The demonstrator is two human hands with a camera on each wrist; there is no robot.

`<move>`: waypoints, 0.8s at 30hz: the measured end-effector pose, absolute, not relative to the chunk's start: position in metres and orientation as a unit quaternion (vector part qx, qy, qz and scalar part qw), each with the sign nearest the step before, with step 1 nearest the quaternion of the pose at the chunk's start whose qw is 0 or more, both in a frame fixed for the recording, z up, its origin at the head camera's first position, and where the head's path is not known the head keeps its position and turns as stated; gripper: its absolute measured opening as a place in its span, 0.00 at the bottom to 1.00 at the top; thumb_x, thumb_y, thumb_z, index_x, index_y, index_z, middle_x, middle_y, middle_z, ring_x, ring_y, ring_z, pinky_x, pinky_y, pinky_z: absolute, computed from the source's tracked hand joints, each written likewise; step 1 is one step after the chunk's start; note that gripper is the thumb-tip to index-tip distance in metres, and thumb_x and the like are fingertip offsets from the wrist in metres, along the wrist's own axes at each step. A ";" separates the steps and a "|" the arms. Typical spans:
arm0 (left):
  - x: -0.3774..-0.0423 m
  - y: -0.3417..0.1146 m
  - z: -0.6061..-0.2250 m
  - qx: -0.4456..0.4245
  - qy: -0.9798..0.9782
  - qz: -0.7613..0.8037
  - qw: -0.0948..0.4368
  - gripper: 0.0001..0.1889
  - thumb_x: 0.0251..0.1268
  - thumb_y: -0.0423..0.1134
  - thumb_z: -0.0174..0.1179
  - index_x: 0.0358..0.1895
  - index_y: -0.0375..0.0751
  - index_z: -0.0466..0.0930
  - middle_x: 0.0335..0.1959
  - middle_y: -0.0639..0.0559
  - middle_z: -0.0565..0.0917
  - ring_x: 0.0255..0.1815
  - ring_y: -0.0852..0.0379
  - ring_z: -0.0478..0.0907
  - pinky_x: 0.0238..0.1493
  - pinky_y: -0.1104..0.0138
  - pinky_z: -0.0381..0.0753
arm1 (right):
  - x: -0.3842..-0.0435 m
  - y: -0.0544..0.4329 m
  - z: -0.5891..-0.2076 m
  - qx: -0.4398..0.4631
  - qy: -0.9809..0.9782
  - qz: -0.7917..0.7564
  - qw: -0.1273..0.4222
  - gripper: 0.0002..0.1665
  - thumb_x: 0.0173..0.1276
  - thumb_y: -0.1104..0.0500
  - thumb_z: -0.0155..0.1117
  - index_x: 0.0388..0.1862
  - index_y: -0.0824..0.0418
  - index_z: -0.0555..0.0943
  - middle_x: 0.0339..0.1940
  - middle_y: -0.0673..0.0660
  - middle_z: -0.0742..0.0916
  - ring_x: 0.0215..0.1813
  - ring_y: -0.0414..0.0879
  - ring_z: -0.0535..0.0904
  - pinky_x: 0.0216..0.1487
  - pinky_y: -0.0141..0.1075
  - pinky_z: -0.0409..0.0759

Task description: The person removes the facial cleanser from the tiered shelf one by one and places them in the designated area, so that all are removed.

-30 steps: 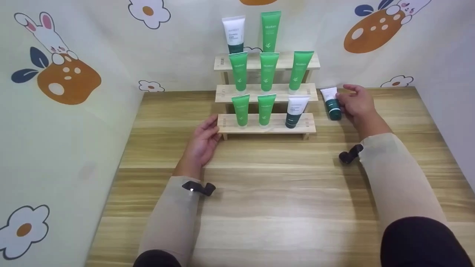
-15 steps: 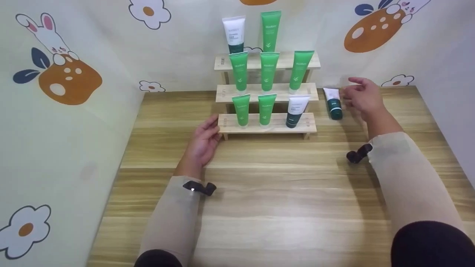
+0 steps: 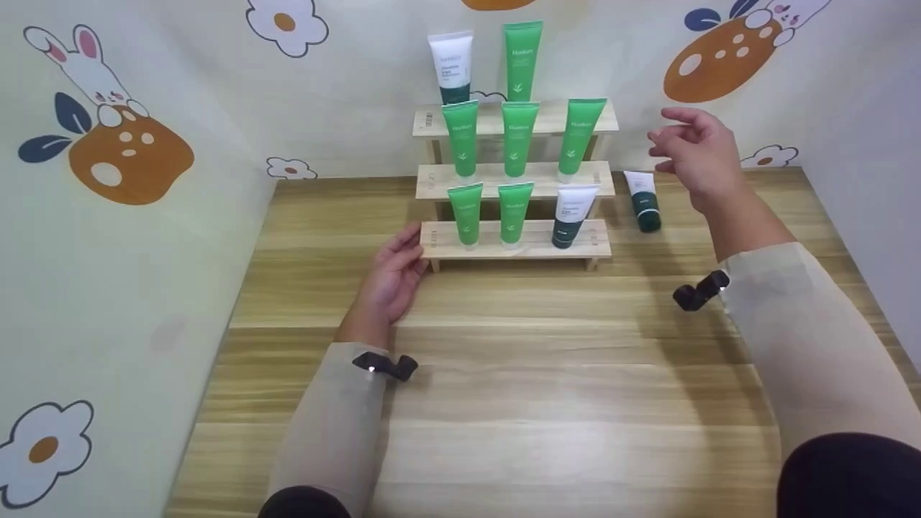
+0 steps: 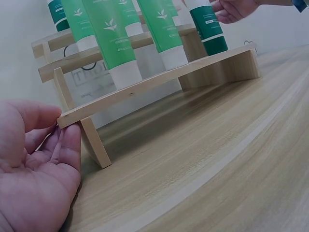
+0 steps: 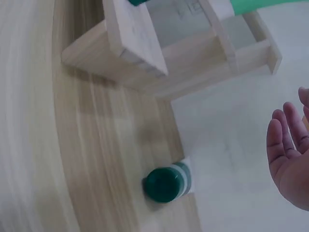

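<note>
My left hand pinches the left end of the bottom board of a three-step wooden display stand, thumb above and fingers beneath in the left wrist view. Raised to the right of the stand, my right hand holds nothing, its fingers loosely bent. Below it a white and dark-green squeeze tube lies on the table, cap toward me. On the bottom step stand two green tubes and a white and dark-green tube. Three green tubes line the middle step.
The top step carries a white and dark-green tube at left and a green tube at its middle. A patterned wall covering rises right behind the stand. The wood-grain table extends toward me.
My right hand has let go of the lying tube and risen up and away from it. The left hand stays on the stand's end.
</note>
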State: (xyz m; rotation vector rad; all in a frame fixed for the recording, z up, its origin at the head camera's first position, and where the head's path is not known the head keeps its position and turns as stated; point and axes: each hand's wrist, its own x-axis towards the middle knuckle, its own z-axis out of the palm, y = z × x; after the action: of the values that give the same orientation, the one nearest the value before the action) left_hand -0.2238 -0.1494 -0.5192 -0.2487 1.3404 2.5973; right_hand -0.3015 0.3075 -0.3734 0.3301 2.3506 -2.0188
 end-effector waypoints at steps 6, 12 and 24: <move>-0.224 -0.151 -0.520 -0.087 0.455 0.881 0.101 0.30 0.77 0.22 0.50 0.80 0.36 0.65 0.70 0.49 0.76 0.55 0.59 0.81 0.51 0.73 0.82 | -0.301 0.285 -0.348 0.066 0.725 -0.685 0.004 0.37 0.67 0.49 0.79 0.73 0.51 0.77 0.52 0.52 0.86 0.53 0.46 0.85 0.48 0.31 0.88; -0.223 -0.152 -0.519 -0.087 0.456 0.880 0.101 0.31 0.76 0.22 0.52 0.81 0.37 0.65 0.71 0.48 0.76 0.57 0.58 0.81 0.52 0.72 0.83 | -0.303 0.262 -0.330 0.023 0.698 -0.715 -0.006 0.32 0.71 0.53 0.76 0.71 0.54 0.78 0.54 0.53 0.87 0.54 0.48 0.85 0.50 0.31 0.88; -0.225 -0.150 -0.520 -0.081 0.461 0.877 0.105 0.31 0.77 0.22 0.50 0.80 0.37 0.65 0.73 0.47 0.75 0.60 0.58 0.80 0.57 0.71 0.83 | -0.309 0.224 -0.288 -0.027 0.719 -0.694 -0.028 0.33 0.69 0.51 0.77 0.70 0.53 0.78 0.52 0.52 0.85 0.57 0.47 0.85 0.61 0.35 0.85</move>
State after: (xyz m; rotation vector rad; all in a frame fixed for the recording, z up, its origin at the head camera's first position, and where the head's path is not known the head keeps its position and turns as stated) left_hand -0.2245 -0.1504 -0.5205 -0.2385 1.3599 2.5848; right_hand -0.3095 0.2236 -0.2876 -0.0863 2.2993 -2.2196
